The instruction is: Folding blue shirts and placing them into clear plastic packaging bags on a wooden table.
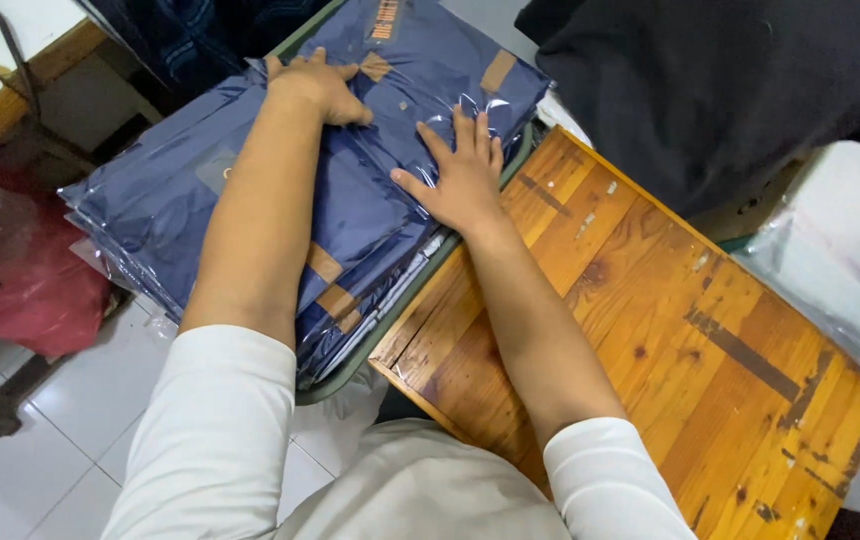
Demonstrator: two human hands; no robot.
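Note:
A stack of dark blue folded garments in clear plastic bags (370, 215) lies on a green tray (355, 372) to the left of a wooden table. My left hand (318, 88) rests flat on the far side of the top bag, fingers curled over it. My right hand (460, 175) presses down on the near right edge of the same bag, fingers spread. Brown tape strips (497, 70) seal the bags. Both sleeves are white and pushed up.
A worn orange wooden table (650, 330) under clear film fills the right. A black cloth heap (720, 80) lies at the top right, a clear plastic bag (830, 260) beside it. A red cloth (20, 270) and dark frame stand on the white tiled floor at left.

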